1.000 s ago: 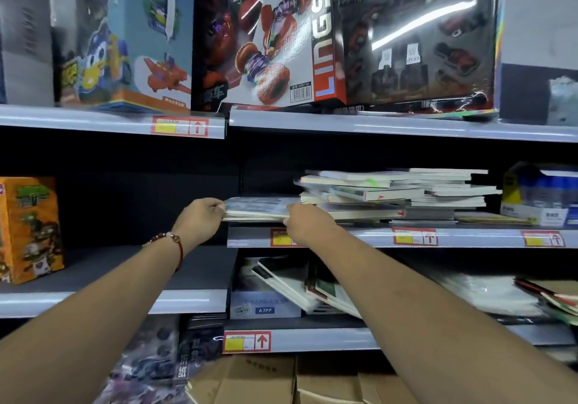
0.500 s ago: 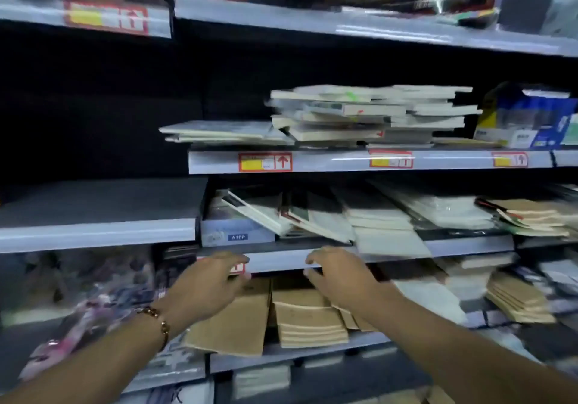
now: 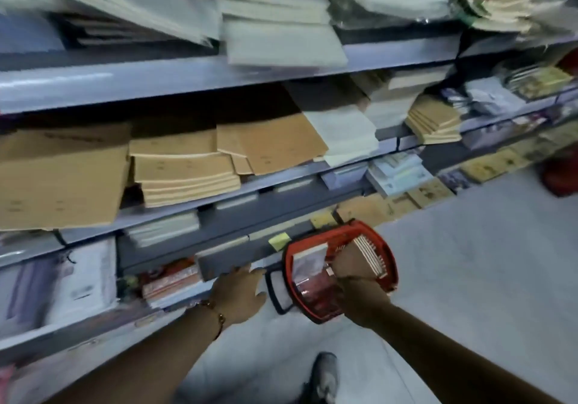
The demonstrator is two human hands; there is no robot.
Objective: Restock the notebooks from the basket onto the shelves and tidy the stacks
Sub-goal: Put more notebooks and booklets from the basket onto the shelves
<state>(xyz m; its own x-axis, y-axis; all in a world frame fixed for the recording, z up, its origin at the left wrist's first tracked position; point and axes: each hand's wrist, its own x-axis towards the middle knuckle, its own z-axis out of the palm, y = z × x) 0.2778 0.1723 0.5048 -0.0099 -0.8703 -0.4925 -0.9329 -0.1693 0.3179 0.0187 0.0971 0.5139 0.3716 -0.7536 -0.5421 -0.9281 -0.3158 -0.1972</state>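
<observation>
room: red basket (image 3: 339, 270) sits on bare grey floor (image 3: 469, 278), just near of the shelf edge (image 3: 219, 256); open floor to the right.
change: view dropped; both hands lowered from the kraft stacks.
left hand (image 3: 239, 292): fingers spread, holding nothing.
right hand (image 3: 352, 266): inside basket, gripping notebooks (image 3: 370, 255).

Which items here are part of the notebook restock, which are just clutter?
In the job:
- red plastic basket on the floor
- stack of notebooks in it, gripped by the right hand
- left hand, open, beside the basket
- brown kraft notebook stacks on the shelf

Lying about:
- flat brown cardboard sheet
- yellow sticky note
- grey shoe
</observation>
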